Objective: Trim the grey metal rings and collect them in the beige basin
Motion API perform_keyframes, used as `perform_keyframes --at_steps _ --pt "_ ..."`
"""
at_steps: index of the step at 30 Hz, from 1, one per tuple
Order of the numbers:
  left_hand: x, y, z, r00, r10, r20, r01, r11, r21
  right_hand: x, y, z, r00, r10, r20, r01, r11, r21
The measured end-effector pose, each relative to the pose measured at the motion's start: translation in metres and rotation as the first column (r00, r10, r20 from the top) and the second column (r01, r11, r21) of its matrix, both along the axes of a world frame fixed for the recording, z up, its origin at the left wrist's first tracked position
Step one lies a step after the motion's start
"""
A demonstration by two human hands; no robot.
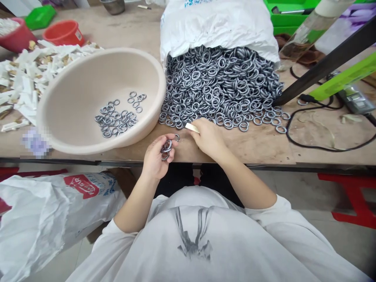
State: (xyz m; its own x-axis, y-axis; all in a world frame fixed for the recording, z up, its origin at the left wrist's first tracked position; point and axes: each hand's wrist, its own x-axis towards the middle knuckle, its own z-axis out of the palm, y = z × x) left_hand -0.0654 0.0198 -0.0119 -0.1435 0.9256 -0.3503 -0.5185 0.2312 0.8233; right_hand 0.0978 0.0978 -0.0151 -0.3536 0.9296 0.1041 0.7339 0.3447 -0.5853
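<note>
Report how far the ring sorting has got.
Done: a small batch of grey metal rings lies in the beige plastic basin. In hand: the left hand holds a few rings; the right hand touches the pile's edge. Left: the big ring heap spilling from the white sack.

One beige basin (88, 78), two red buckets (63, 32), two white sacks (217, 23), one ring heap (220, 86)

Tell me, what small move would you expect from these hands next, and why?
Probably the left hand tips its few metal rings into the beige basin beside it: similar rings already lie there, and the right hand rests at the edge of the big ring pile.
</note>
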Motion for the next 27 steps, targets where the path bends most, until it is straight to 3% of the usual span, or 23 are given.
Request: perform_keyframes --at_steps 2,5,8,10,12,15,19,27 --pt "0.010 0.002 -0.004 0.999 -0.021 -0.049 0.022 1.000 0.021 0.009 -0.006 0.001 0.959 -0.011 -0.282 -0.024 0.992 -0.121" --pt "0.028 0.003 -0.011 0.976 -0.105 -0.193 0.126 0.987 0.101 0.015 -0.024 0.004 0.754 -0.039 -0.655 -0.237 0.914 -0.328" --pt "0.043 0.002 -0.014 0.946 -0.160 -0.281 0.210 0.964 0.161 0.015 -0.041 0.005 0.595 -0.138 -0.792 -0.297 0.877 -0.376" --pt "0.050 0.002 -0.012 0.954 -0.202 -0.223 0.240 0.958 0.157 0.015 -0.046 0.002 0.569 -0.168 -0.805 -0.263 0.890 -0.372" --pt "0.054 0.002 -0.006 0.957 -0.266 -0.113 0.280 0.951 0.132 0.020 -0.046 -0.001 0.603 -0.150 -0.783 -0.191 0.927 -0.324" --pt "0.054 0.001 0.002 0.947 -0.321 0.001 0.320 0.942 0.099 0.031 -0.045 -0.004 0.736 -0.036 -0.676 -0.075 0.988 -0.134" --pt "0.054 -0.002 0.006 0.957 -0.280 0.076 0.276 0.960 0.057 0.039 -0.051 -0.002 0.872 0.162 -0.462 -0.121 0.986 0.117" --pt "0.052 -0.004 0.007 0.946 -0.299 0.122 0.297 0.954 0.038 0.039 -0.057 0.007 0.902 0.194 -0.387 -0.142 0.977 0.158"
